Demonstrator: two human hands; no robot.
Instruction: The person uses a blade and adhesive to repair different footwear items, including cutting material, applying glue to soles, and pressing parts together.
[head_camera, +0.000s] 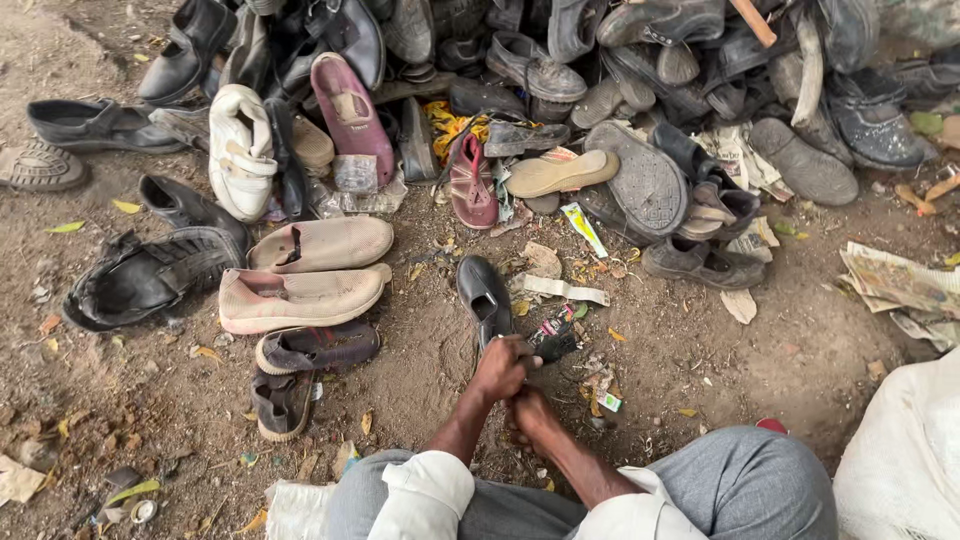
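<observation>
My left hand (500, 368) is curled in a fist just below the heel of a small black slip-on shoe (484, 296) that lies on the dirt, and it seems to touch or grip something dark there. My right hand (532, 412) sits right under the left one, fingers folded, pressed against it. What either hand holds is hidden between them. A small dark object (553, 337) lies on the ground just right of the left hand. My knees in grey trousers (745, 485) and rolled white sleeves frame the bottom of the view.
A big heap of worn shoes and sandals (560, 80) fills the far side. Two beige slip-ons (300, 295), a white shoe (240, 150) and black shoes (150, 275) lie at left. Newspaper (900, 285) and a white sack (905, 460) sit at right.
</observation>
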